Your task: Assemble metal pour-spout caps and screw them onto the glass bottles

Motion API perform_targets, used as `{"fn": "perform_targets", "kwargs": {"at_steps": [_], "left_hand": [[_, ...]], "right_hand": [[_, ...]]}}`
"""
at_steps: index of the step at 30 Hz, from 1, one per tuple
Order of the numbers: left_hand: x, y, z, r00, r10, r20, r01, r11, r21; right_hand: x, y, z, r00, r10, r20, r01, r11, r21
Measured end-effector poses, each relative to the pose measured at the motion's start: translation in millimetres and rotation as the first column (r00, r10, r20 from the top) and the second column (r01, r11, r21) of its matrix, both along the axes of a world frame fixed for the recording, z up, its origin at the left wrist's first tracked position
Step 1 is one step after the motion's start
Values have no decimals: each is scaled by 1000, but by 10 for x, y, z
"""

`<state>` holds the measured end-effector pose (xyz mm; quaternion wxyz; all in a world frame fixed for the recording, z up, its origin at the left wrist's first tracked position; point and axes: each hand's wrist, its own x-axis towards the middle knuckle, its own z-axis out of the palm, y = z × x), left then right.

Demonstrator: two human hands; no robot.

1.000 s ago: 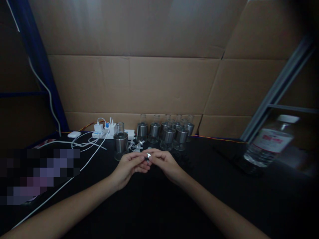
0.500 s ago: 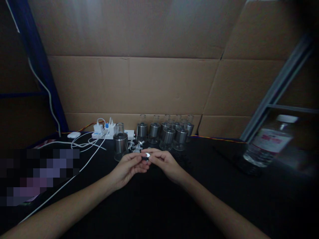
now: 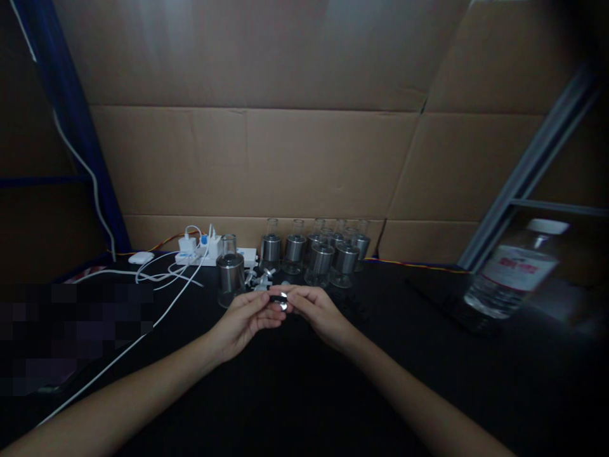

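Both hands are meeting over the middle of the dark bench, toward its far edge. The left hand [image 3: 245,322] and the right hand [image 3: 318,312] are each pinching, with fingertips closed, one side of a small shiny part [image 3: 280,299] held just above the bench top; what kind of part it is cannot be told in the dim light. Just behind the hands, a single jar [image 3: 231,273] with a metal band is standing alone, and a cluster of similar jars [image 3: 320,252] is standing along the far edge against the cardboard wall [image 3: 257,158]. Small white pieces [image 3: 261,279] are lying between the lone jar and the hands. A white power strip [image 3: 202,252] with trailing white cables [image 3: 157,276] is sitting at the far left corner. A plastic water bottle [image 3: 511,270] is standing near the right edge, well apart from the hands.
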<state>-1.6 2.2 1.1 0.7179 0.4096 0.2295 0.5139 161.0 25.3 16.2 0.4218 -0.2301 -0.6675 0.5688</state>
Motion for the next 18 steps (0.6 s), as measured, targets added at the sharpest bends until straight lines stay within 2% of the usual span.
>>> {"fn": "perform_targets", "kwargs": {"at_steps": [6, 13, 18], "left_hand": [[0, 4, -1, 1000, 16, -23, -16, 1000, -19], [10, -3, 5, 999, 29, -33, -29, 1000, -7], [-8, -3, 24, 993, 49, -108, -45, 998, 43]], "right_hand": [[-7, 1, -10, 1000, -13, 10, 13, 999, -30], [-7, -15, 12, 999, -30, 36, 29, 999, 29], [-7, -16, 12, 999, -31, 31, 29, 998, 63]]}}
